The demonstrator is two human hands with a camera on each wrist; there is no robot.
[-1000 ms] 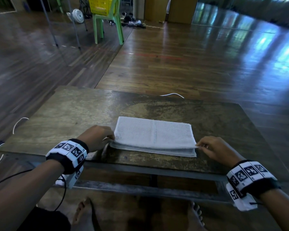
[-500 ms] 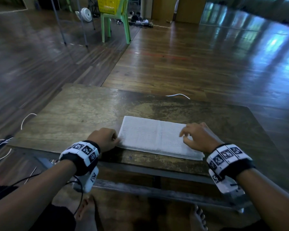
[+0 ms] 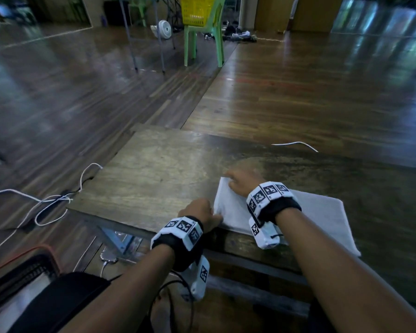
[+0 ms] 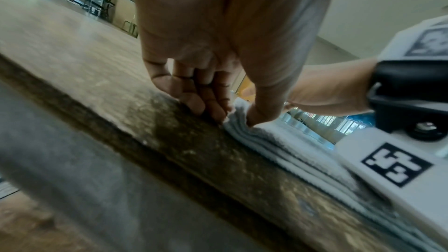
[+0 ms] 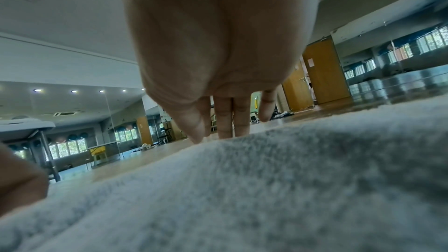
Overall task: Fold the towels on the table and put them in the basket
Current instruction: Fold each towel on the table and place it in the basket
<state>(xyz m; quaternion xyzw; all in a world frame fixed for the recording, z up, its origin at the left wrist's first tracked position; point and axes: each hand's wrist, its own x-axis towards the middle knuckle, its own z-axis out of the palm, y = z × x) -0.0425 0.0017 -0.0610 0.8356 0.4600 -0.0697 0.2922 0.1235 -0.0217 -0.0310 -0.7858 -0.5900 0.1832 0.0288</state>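
Observation:
A pale grey folded towel (image 3: 320,219) lies flat at the near edge of the wooden table (image 3: 154,174). My left hand (image 3: 203,212) pinches its near-left corner; the left wrist view shows thumb and fingers (image 4: 218,108) closed on the stacked layers of the towel (image 4: 274,143). My right arm reaches across the towel, and my right hand (image 3: 239,181) is at the far-left corner. In the right wrist view its thumb and fingers (image 5: 225,122) come down over the far edge of the towel (image 5: 242,189), tips hidden behind the cloth.
A yellow basket (image 3: 197,9) sits on a green chair (image 3: 190,44) far across the wooden floor. An orange-rimmed dark container (image 3: 22,267) stands by my left leg. White cables (image 3: 46,203) lie on the floor to the table's left. A small fan (image 3: 164,26) stands near the chair.
My right hand left the towel's right end and crossed over it to the far-left corner. The left hand stayed on the near-left corner. My head turned left.

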